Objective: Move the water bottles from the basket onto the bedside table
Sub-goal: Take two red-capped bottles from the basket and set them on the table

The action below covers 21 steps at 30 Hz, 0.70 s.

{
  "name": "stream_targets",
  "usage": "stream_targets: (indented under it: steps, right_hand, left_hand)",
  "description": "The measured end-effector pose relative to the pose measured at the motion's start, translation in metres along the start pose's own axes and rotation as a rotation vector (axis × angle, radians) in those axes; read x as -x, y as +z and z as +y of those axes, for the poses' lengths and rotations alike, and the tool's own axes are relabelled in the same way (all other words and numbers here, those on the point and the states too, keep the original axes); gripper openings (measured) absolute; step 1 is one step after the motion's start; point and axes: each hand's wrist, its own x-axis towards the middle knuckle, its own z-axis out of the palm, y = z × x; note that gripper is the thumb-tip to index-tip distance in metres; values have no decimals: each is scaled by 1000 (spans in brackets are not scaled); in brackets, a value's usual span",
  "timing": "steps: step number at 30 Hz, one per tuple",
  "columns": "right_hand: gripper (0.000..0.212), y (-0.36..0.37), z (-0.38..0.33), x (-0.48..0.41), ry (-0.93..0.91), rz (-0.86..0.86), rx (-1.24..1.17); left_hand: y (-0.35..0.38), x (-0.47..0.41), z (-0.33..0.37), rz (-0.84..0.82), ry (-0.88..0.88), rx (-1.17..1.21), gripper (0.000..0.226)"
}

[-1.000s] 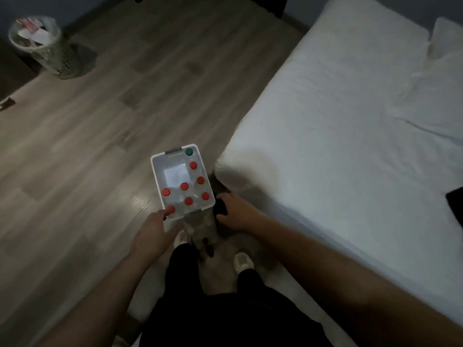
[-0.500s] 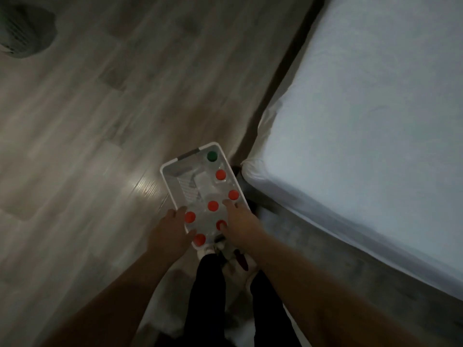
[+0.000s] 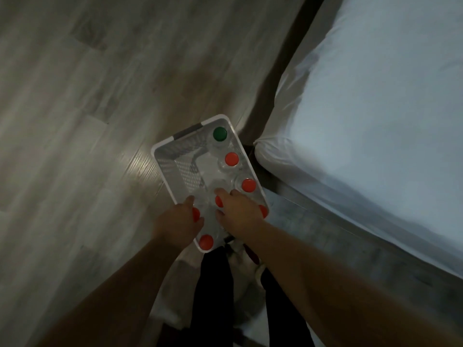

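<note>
Head view, looking straight down. I see a white perforated basket (image 3: 172, 169) standing on the wood-grain floor (image 3: 87, 108), just beside the corner of a bed with a white sheet (image 3: 363, 121). A grey handle (image 3: 188, 131) marks the basket's far rim. Water bottles stand upright inside, seen cap-on: one with a green cap (image 3: 220, 134) at the far right corner, then a red cap (image 3: 231, 159) and another red cap (image 3: 248, 185) along the right wall. A further red-capped bottle (image 3: 206, 241) sits at the near left corner. The far left part of the basket holds no caps; its mesh floor shows there.

My left hand (image 3: 179, 221) reaches in at the near left side, fingers curled around a bottle whose red cap (image 3: 195, 213) shows only partly at the thumb side. My right hand (image 3: 239, 211) lies over the near middle of the basket, fingers bent downward over a bottle whose red cap (image 3: 218, 201) peeks out beside the index finger; another red cap (image 3: 263, 211) shows past the hand's outer edge, at the right wall. I cannot tell whether either hand is firmly closed on its bottle, as the hands hide the contact. Both forearms enter from the lower edge. Dark trouser legs (image 3: 215, 284) and a light shoe (image 3: 238, 249), blurred, appear just below the basket. All the bottles I can see are in the basket.
</note>
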Motion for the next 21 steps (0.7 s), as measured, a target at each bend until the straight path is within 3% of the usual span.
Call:
stream_targets:
  steps: [9,21]
  right_hand:
    - [35,17,2,-29,45,70,120]
    - [34,-3,-10,-16,42,55,102]
  left_hand:
    - [10,-17,5,40,-51,-20,55]
    - [-13,-13,-7,175,49,-83,32]
